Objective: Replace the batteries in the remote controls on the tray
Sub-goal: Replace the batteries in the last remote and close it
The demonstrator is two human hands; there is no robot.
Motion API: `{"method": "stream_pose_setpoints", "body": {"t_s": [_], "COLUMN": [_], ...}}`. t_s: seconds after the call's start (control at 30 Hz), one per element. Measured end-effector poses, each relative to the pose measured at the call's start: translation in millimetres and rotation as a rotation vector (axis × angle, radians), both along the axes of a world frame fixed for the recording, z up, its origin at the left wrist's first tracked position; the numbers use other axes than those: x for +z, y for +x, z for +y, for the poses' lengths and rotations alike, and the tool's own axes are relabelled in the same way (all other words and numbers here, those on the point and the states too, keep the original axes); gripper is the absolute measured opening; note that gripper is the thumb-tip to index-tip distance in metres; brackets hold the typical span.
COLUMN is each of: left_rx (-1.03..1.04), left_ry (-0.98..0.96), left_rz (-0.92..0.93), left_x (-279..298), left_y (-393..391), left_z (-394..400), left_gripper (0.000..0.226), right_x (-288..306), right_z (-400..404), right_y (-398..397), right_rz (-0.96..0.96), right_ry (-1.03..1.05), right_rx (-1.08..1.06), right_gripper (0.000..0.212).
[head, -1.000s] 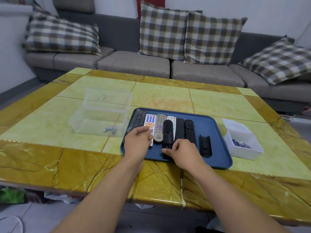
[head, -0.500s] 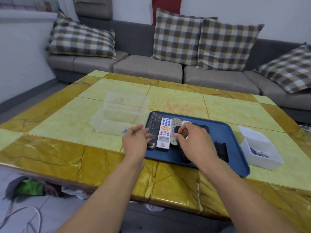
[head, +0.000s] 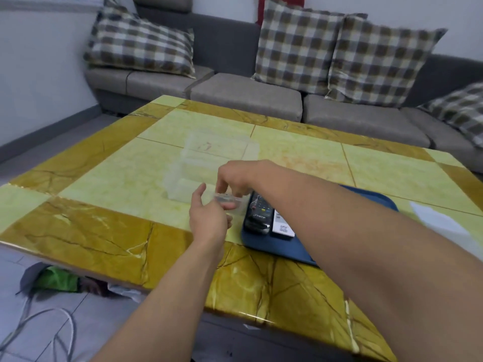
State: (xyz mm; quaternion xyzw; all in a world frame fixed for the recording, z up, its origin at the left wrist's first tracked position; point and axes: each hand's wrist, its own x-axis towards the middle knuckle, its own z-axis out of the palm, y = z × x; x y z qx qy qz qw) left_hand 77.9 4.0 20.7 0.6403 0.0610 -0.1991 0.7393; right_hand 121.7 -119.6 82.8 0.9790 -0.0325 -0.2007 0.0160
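The blue tray [head: 262, 244] lies at the table's near right, mostly hidden under my right forearm. At its left end a black remote [head: 257, 212] and a white remote [head: 283, 227] show. My right hand [head: 235, 176] reaches left across the tray, with its fingers bunched and pointing down over the near right corner of a clear plastic box [head: 209, 158]. Small grey batteries [head: 226, 199] show blurred just under the fingertips; whether the fingers grip one is unclear. My left hand [head: 209, 218] hovers beside that corner, fingers apart and holding nothing.
The yellow and amber tiled table [head: 109, 226] has its near edge close to me. A white box [head: 439, 220] shows blurred right of the tray. A grey sofa [head: 245, 97] with checked cushions runs behind. Cables and green cloth [head: 55, 280] lie on the floor at left.
My right hand has left the black remotes on the tray and swung left to the clear box. My left hand has drifted off the tray's left edge. The view has turned left.
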Motion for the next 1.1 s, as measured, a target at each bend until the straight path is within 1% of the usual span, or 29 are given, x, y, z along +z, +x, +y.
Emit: {"method": "stream_pose_setpoints", "body": {"t_s": [0.07,0.1,0.2,0.23,0.3,0.33,0.37,0.43,0.5,0.57,0.63,0.7,0.73,0.77,0.83,0.9,0.97,1.03,1.1], "left_rx": [0.015,0.022,0.011,0.002,0.006,0.014,0.05,0.143,0.165,0.056,-0.137,-0.338,-0.417,-0.481,-0.566,-0.599,-0.601,-0.589,-0.582], "left_ry": [-0.027,-0.031,0.009,0.042,0.074,0.071,0.064,0.033,0.04,0.07,0.134,0.288,0.362,0.43,0.589,0.714,0.794,0.88,0.945], "left_rz": [0.001,0.007,-0.016,-0.023,-0.034,-0.047,-0.073,-0.139,-0.213,-0.307,-0.426,-0.569,-0.622,-0.661,-0.717,-0.763,-0.784,-0.802,-0.794], "left_x": [0.0,-1.2,-4.2,-5.9,-8.8,-9.6,-11.0,-12.2,-17.2,-21.6,-21.9,-17.5,-15.8,-14.7,-14.0,-12.6,-9.7,-6.4,-4.2], "left_y": [1.2,2.4,2.3,2.6,5.4,2.2,4.5,3.1,-8.3,-24.5,-47.8,-73.8,-85.0,-94.2,-109.8,-120.7,-126.9,-130.9,-131.6], "left_z": [-3.2,-3.7,-4.1,-3.9,-3.6,-6.5,-5.8,-3.7,-8.3,-16.7,-31.8,-45.4,-50.8,-55.2,-63.3,-70.6,-76.4,-83.4,-88.6], "left_gripper": [0.064,0.066,0.074,0.076,0.075,0.073,0.069,0.057,0.036,0.014,0.008,0.013,0.021,0.034,0.063,0.078,0.084,0.092,0.098], "right_x": [-6.9,-9.9,-15.8,-17.3,-14.9,-10.3,-4.1,9.9,20.3,15.4,5.8,-1.6,-3.6,-5.7,-10.5,-17.0,-23.6,-27.1,-26.4], "right_z": [4.5,5.9,3.6,2.5,1.1,-2.9,-5.3,-13.0,-22.1,-29.5,-35.7,-42.7,-44.8,-46.2,-46.2,-43.3,-41.0,-42.9,-47.7], "right_y": [11.3,15.8,19.9,19.8,19.7,11.7,9.4,-13.8,-67.7,-123.7,-175.1,-214.1,-228.2,-238.1,-254.2,-265.4,-271.7,-277.4,-280.8], "right_rz": [-0.013,-0.008,0.028,0.029,-0.033,-0.1,-0.205,-0.513,-0.838,-1.071,-1.177,-1.249,-1.251,-1.228,-1.163,-1.131,-1.109,-1.061,-1.026], "right_ry": [-0.025,-0.036,-0.077,-0.085,-0.068,-0.027,0.036,0.227,0.483,0.702,0.932,1.258,1.433,1.587,1.794,1.909,1.992,2.022,2.006], "right_rx": [0.02,0.026,0.025,0.026,0.046,0.051,0.044,-0.066,-0.228,-0.418,-0.673,-0.966,-1.097,-1.195,-1.322,-1.398,-1.458,-1.492,-1.496], "right_gripper": [0.035,0.029,0.03,0.027,0.017,0.009,0.008,0.011,0.011,0.016,0.02,0.013,0.007,0.003,0.004,0.003,0.008,0.013,0.011]}}
